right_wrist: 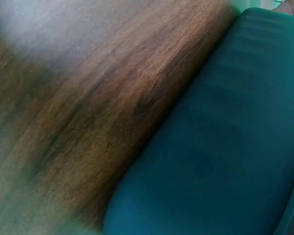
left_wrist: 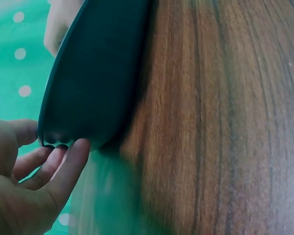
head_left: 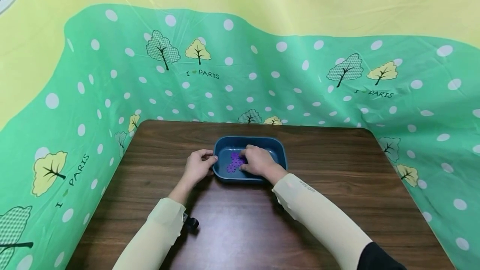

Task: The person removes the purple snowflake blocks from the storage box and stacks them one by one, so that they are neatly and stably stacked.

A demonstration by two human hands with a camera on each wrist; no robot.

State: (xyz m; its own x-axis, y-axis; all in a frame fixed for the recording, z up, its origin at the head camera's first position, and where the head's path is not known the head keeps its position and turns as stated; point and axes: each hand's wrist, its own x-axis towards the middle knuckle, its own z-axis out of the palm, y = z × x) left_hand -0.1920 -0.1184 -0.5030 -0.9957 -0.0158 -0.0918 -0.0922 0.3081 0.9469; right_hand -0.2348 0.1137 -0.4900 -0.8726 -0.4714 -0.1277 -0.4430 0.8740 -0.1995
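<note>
A dark blue rectangular tray [head_left: 276, 147] with raised sides and rounded corners sits toward the far side of the table. Inside it lie small flat purple pieces [head_left: 233, 165] with knobbly outlines. My left hand [head_left: 198, 166] holds the tray's left end. In the left wrist view its thumb is at the rim and the fingertips [left_wrist: 80, 147] rest against the outer wall. My right hand [head_left: 258, 161] reaches over the front right into the tray, fingers bent down at the purple pieces; I cannot tell whether it pinches one. The right wrist view shows the tray's outer wall [right_wrist: 210, 137].
The brown wood-grain table [head_left: 330, 203] extends around the tray. A green and yellow patterned cloth [head_left: 240, 61] hangs behind it and along both sides. A small black object [head_left: 193, 223] is by my left sleeve.
</note>
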